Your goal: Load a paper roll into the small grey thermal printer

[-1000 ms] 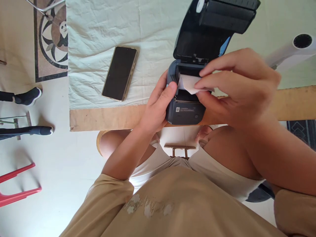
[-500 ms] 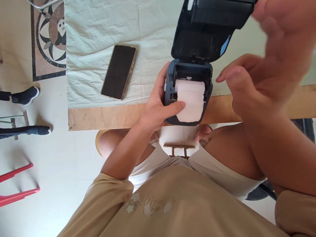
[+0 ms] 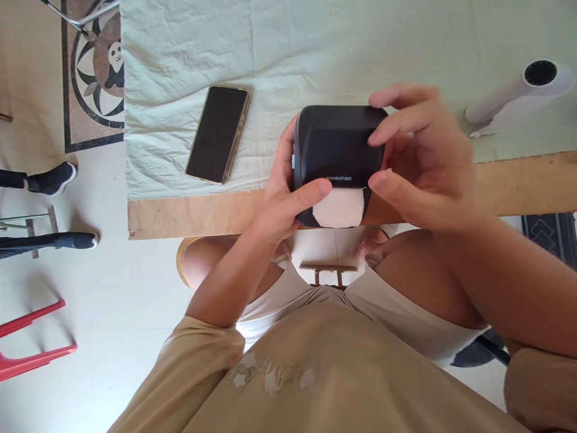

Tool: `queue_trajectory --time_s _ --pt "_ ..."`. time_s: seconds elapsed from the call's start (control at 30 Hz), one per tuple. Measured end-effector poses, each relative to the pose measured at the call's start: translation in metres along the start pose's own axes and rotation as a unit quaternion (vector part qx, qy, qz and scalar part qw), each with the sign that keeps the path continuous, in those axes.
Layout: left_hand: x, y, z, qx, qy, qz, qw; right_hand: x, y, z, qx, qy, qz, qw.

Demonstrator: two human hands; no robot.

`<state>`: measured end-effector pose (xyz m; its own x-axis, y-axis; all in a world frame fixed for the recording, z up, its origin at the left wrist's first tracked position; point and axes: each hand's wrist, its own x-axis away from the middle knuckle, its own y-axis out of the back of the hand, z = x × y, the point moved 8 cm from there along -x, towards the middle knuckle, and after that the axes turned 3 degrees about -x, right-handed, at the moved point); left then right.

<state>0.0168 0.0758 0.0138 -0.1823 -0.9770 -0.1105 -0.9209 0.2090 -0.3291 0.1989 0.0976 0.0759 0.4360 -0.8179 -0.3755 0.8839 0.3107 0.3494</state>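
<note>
Lettering ran along the front of a black lid, and I could make out MBOT (the first letters were smeared), followed by a boxed mark too small to read. The lid lay down over its printer at the near edge of the worktop; whether it was latched, I couldn't tell.

The person's left hand was wrapped round the printer's left side, gripping it, its other fingers partly hidden and its thumb by the corner of a white paper strip that stuck out from under the lid. The right hand was half spread, holding nothing inside its curl, its fingertips at the lid's right edge; blur hid how firmly they touched.

A phone lay to the left on the pale cloth, its screen dark. Stitched marks on the person's shirt were illegible, and a red stool was cut off by the left edge of view.
</note>
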Motion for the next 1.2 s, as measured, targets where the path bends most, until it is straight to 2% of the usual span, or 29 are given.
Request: queue_trajectory --time_s 0.1,0.2,0.4,0.57,0.67,0.77,0.83,0.93,1.03,1.1,1.2 --pt "0.002 0.001 -0.001 -0.015 0.001 -0.003 1.000 0.002 -0.007 -0.015 -0.067 -0.061 0.035 0.995" --pt "0.001 0.001 0.000 -0.034 0.011 0.013 0.999 0.004 -0.011 -0.026 -0.068 -0.082 0.060 0.993" --pt "-0.005 0.004 0.008 -0.031 0.072 0.004 0.997 0.002 -0.011 -0.038 -0.035 -0.092 0.049 0.994" --pt "-0.012 0.001 0.009 0.021 0.055 0.002 0.998 0.003 -0.006 -0.040 -0.050 -0.108 0.028 0.993" --pt "-0.019 0.005 0.017 0.044 0.059 -0.019 0.997 0.005 0.002 -0.033 -0.024 -0.083 0.023 0.996" --pt "-0.023 0.008 0.024 0.037 0.068 -0.036 0.996 0.006 0.008 -0.020 0.030 -0.014 0.033 0.999" --pt "-0.023 0.005 0.022 0.044 0.067 -0.030 0.996 0.007 0.011 -0.014 0.059 0.013 0.033 0.998" --pt "-0.018 -0.005 0.009 0.056 0.075 -0.047 0.994 0.007 0.017 -0.009 0.090 0.013 0.026 0.995" --pt "-0.009 -0.015 -0.005 0.075 0.100 -0.123 0.985 0.004 0.023 0.002 0.129 0.020 -0.018 0.991" --pt "-0.006 -0.025 -0.011 0.102 0.114 -0.134 0.979 0.002 0.028 0.013 0.148 0.022 -0.084 0.985" --pt "-0.004 -0.032 -0.016 0.086 0.102 -0.123 0.983 0.002 0.035 0.027 0.141 0.013 -0.196 0.970"
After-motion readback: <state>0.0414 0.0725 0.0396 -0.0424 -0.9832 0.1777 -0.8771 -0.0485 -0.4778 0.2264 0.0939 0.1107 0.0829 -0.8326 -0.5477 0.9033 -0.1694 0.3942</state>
